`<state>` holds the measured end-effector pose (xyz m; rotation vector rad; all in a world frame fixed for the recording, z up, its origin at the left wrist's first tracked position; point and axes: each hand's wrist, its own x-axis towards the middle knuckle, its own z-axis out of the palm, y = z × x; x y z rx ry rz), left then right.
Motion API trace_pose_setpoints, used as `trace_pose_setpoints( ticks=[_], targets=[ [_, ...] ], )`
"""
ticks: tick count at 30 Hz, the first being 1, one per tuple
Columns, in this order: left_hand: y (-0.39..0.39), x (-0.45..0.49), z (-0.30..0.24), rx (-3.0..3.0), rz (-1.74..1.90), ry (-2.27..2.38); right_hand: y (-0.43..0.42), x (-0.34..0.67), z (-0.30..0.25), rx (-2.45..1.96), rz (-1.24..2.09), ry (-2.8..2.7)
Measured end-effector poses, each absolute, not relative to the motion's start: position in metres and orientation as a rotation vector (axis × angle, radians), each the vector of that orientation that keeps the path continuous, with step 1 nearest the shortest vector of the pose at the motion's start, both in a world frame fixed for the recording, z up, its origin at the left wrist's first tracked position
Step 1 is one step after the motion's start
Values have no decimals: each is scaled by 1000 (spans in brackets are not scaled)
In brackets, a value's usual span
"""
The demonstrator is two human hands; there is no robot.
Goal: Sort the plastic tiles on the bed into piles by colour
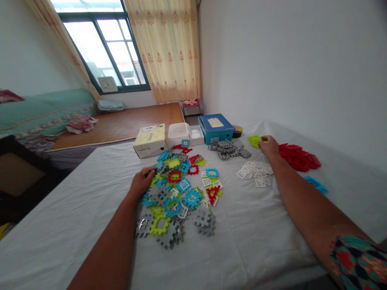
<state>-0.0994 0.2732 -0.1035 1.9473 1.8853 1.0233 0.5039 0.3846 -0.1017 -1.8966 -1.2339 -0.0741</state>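
My left hand rests against the left edge of a mixed heap of plastic interlocking building pieces, its fingers closed. What they pinch, if anything, I cannot make out. The heap mixes blue, grey, red, yellow-green and white toothed pieces, several with window openings. Farther right, my right hand is closed at a small pile of yellow-green building pieces, with one between its fingertips. Around my right arm lie sorted piles: grey pieces, white window frames, red pieces and blue pieces.
Behind the pieces stand a yellow and white box, a translucent plastic container, a blue box and a dark round tin. A white cloth covers the table. A wall rises on the right.
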Motion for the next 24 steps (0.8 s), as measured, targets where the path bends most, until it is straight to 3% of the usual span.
trace_pose_setpoints(
  ticks=[5,13,15,20,24],
  targets=[
    [274,-100,-105,1933,1021,1881,383,498,-100,-1827,-188,-1293],
    [274,-99,-105,1937,1024,1891,376,471,-83,-1748,-97,-1378],
    [274,-99,-105,1941,1021,1892,363,442,-68,-1610,71,-1546],
    [274,-100,-105,1938,1014,1875,304,350,-39,-875,930,-2457],
    [273,-99,-104,1943,1021,1873,265,303,-40,-465,795,-2844]
  ],
)
